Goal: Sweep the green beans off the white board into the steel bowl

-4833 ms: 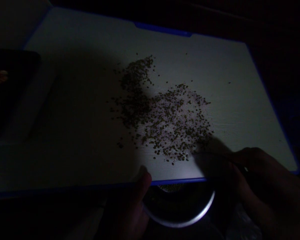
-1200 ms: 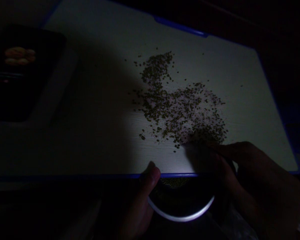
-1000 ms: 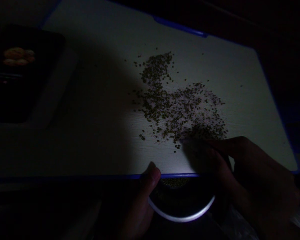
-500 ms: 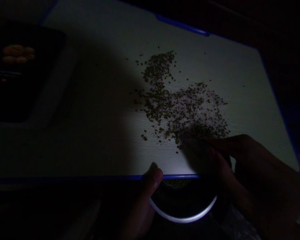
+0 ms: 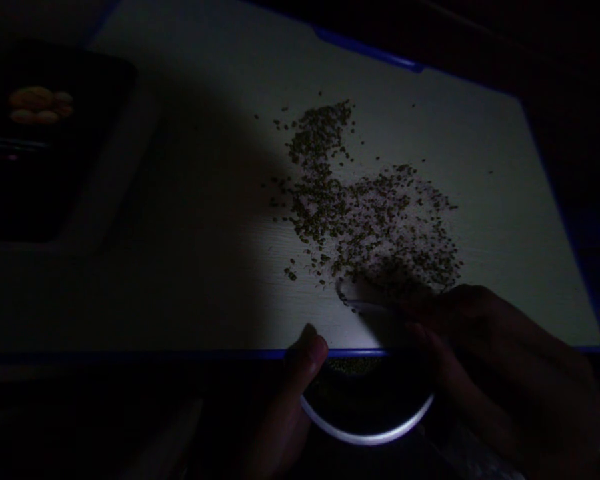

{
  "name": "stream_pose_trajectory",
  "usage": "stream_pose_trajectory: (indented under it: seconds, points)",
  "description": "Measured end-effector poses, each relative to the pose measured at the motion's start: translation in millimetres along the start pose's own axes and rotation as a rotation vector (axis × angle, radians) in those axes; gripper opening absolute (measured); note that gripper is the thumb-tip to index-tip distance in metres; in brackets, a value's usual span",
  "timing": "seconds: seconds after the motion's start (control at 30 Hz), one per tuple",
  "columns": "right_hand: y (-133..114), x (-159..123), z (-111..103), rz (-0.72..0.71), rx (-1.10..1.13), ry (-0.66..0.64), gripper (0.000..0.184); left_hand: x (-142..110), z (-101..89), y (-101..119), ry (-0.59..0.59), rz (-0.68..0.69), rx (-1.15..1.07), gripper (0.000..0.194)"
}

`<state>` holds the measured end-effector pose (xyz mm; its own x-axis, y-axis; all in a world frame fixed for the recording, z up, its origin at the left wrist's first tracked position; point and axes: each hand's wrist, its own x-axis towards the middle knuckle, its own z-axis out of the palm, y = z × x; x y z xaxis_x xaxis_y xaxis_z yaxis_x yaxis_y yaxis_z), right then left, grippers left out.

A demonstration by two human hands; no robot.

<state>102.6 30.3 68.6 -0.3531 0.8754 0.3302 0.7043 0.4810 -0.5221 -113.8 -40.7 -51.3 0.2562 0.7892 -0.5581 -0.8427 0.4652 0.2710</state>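
Note:
Small dark green beans (image 5: pixel 317 220), which look like mung beans, lie scattered with pale bits over a white tabletop (image 5: pixel 500 220). My right hand (image 5: pixel 485 360) is closed, its fingers pinching a thin tool with a rounded tip (image 5: pixel 365 301), perhaps a spoon, at the near edge of the beans. Below the table's front edge is a round bowl with a shiny rim (image 5: pixel 373 439); more green beans (image 5: pixel 353 365) show inside it. My left hand (image 5: pixel 293 393) grips the bowl's left side, thumb up against the table edge. Its other fingers are hidden.
A dark box-like thing (image 5: pixel 55 180) with a picture of round items on its top stands at the left of the table. Blue edging (image 5: pixel 365 48) runs round the tabletop. The scene is very dim, with a broad shadow across the left half.
My right hand has moved slightly down toward me, and the tool's rounded tip now shows left of the fingers. My left hand and the bowl stay put.

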Motion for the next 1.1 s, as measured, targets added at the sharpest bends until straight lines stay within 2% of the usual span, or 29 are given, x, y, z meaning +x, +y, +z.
stream_pose_trajectory:
  seconds: [0.07,0.17,0.27,0.37,0.5,0.57,0.67,0.87,1.1]
  points:
    - [1,1,-2,0.006,0.0,0.011,0.035,1,2.8,1,0.089,0.0,0.006,0.061]
    - [4,8,-5,-0.005,-0.003,0.008,0.029,2,12.6,3,0.13,0.021,0.012,0.068]
    - [5,18,-7,-0.036,0.015,-0.071,0.026,2,16.8,4,0.133,-0.004,0.019,0.062]
    - [5,23,-8,-0.059,0.018,-0.098,0.024,2,13.3,5,0.147,0.0,0.016,0.052]
    - [2,26,-10,-0.089,-0.003,-0.13,0.025,1,11.5,10,0.264,0.063,0.01,0.057]
    - [0,29,-10,-0.086,0.005,-0.135,0.027,2,15.1,14,0.301,0.071,0.014,0.049]
    - [-3,36,-9,-0.09,0.039,-0.13,0.024,4,23.4,19,0.275,0.087,0.029,0.033]
    - [-5,50,0,-0.106,0.091,-0.151,0.022,5,30.9,23,0.224,0.133,0.047,0.058]
    - [-4,52,5,-0.12,0.121,-0.165,0.021,3,31.8,29,0.22,0.109,0.067,0.044]
